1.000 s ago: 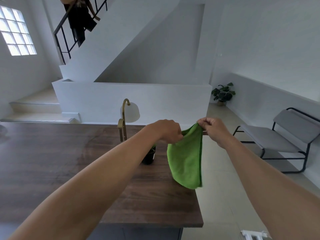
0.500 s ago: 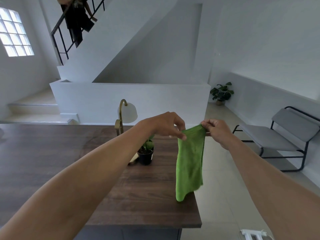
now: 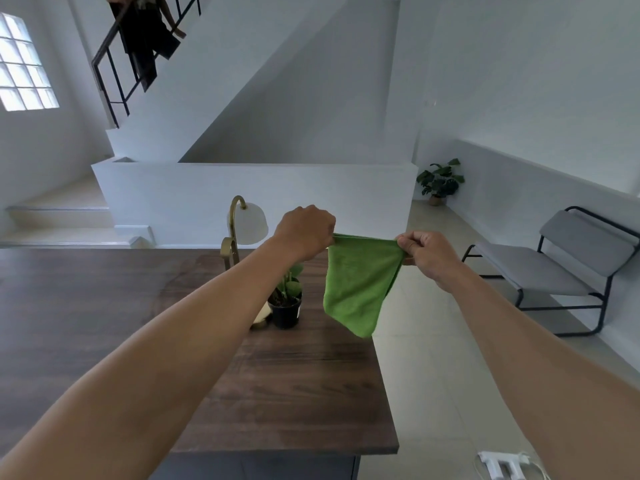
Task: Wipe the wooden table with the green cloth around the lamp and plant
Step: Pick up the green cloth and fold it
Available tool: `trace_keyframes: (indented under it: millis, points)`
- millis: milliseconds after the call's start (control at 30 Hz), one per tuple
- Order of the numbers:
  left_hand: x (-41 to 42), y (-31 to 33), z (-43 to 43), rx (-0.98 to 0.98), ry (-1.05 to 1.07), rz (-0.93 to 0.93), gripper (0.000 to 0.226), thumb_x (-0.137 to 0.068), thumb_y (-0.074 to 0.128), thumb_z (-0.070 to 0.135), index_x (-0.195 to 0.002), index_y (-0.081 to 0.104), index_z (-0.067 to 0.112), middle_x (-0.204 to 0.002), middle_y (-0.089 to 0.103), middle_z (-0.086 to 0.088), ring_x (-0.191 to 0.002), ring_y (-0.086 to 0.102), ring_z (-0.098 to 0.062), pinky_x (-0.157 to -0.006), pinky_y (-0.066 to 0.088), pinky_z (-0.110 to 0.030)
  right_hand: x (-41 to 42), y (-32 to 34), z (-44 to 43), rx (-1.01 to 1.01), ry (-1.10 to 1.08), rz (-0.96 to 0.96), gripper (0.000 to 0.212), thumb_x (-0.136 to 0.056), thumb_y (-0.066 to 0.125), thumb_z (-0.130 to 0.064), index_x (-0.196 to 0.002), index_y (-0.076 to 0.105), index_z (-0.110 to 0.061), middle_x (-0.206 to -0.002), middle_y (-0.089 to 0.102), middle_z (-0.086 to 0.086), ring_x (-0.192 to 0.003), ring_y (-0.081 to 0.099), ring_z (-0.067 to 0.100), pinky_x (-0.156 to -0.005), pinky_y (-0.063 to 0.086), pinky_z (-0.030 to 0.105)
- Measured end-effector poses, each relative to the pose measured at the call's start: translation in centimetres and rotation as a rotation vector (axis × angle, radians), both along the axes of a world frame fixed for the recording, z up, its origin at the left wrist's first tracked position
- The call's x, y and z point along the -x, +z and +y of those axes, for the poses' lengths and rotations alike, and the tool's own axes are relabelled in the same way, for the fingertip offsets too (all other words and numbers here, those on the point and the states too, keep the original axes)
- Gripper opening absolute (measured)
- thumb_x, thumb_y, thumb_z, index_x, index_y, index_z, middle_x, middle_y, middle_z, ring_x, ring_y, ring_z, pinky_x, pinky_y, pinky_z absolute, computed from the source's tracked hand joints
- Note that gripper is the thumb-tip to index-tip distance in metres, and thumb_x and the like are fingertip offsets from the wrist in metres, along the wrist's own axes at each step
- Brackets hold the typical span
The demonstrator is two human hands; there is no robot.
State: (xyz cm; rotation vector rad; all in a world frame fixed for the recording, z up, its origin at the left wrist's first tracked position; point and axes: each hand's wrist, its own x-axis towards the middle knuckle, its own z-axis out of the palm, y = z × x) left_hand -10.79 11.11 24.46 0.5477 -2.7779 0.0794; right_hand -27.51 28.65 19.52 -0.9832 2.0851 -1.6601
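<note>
I'm pinching green cloth (image 3: pixel 360 285) taut btwn left hand (image 3: pixel 306 230) & right hand (image 3: pixel 427 252), prob. spreading it before wiping wooden table (image 3: pixel 294 393).

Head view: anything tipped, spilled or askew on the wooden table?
Nothing stands out. The lamp and the potted plant stand upright on the table, no spill visible. The green cloth hangs in the air, pinched at its top edge by the left hand and right hand.
</note>
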Motion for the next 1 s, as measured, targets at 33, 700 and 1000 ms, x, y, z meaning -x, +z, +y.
trace_keyframes:
  millis: [33,700,1000]
  points:
    - [-0.1,-0.3,-0.3,-0.128,-0.04,0.046,0.011,-0.089,0.062,0.026,-0.087,0.065,0.015,-0.09,0.066,0.0,-0.082,0.06,-0.022,-0.076,0.049,-0.036,0.2,-0.1,0.1,-0.009,-0.001,0.005,0.02,-0.098,0.054,-0.007,-0.083,0.066,-0.014,-0.084,0.067,0.007,-0.074,0.064,0.018,-0.066,0.059,0.02]
    - [1.5,-2.9,-3.1,-0.654,0.014,0.355,0.005,-0.082,0.074,0.015,-0.083,0.073,0.019,-0.079,0.07,0.007,-0.073,0.064,-0.007,-0.069,0.049,-0.022,2.2,-0.6,-2.7,-0.122,-0.154,0.272,0.013,-0.095,0.059,-0.008,-0.088,0.07,-0.01,-0.07,0.067,0.003,-0.061,0.063,0.012,-0.066,0.055,0.028]
    - [-0.5,-4.3,-2.0,-0.617,-0.06,0.37,0.003,-0.083,0.07,0.018,-0.082,0.068,0.02,-0.085,0.071,0.008,-0.085,0.065,-0.011,-0.077,0.05,-0.026,0.6,-2.2,-1.5,-0.055,-0.102,0.193,0.026,-0.095,0.056,-0.004,-0.078,0.065,-0.021,-0.076,0.069,0.003,-0.071,0.067,0.016,-0.072,0.056,0.028]
